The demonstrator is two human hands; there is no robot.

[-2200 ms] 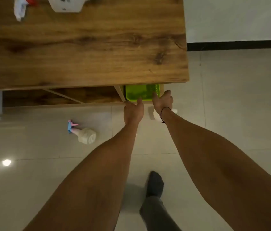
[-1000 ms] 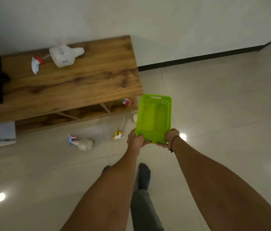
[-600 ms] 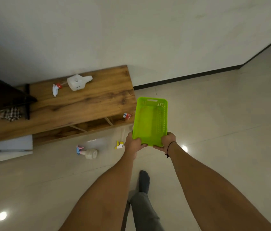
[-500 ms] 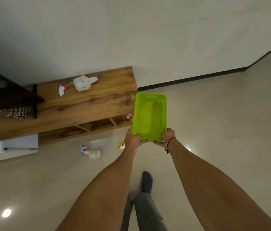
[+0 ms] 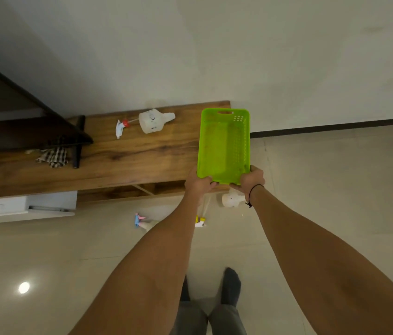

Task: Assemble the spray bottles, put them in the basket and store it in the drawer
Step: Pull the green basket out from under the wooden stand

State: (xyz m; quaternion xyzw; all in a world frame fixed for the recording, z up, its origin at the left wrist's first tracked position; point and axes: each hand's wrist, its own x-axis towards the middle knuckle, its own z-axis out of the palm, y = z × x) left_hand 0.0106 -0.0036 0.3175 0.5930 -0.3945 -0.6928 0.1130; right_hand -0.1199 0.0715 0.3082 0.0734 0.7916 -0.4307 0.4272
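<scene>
Nearest the camera, two feet in dark socks [image 5: 231,284] were seen on the pale tiled floor [image 5: 335,189], below grey trouser legs. Both bare forearms were stretched forward from the lower edge of the view. On the floor between them and the furniture, a spray head with a blue and pink trigger [image 5: 139,219] was partly hidden by the left forearm, a yellow and white spray head [image 5: 200,222] lay just beside that forearm, and a white bottle [image 5: 231,199] lay on its side under the right wrist, which was ringed by a thin dark band [image 5: 253,192].

The green basket [image 5: 224,146] was held in the air by its near short edge, empty, over the right end of the wooden tabletop [image 5: 130,160]. The left hand [image 5: 199,186] was clenched on the near left corner, its fingers [image 5: 211,183] curled under the rim; the right hand [image 5: 251,181] was clenched on the near right corner in the same way.

Beneath the tabletop an open wooden compartment [image 5: 156,189] was seen, and to its left a white drawer [image 5: 24,206] was pulled out. Farther back on the tabletop a checked cloth [image 5: 54,155] was lying beside a dark frame [image 5: 77,141], and near the wall a second white bottle [image 5: 153,120] lay on its side with a red and white spray head [image 5: 121,126] just beside it
</scene>
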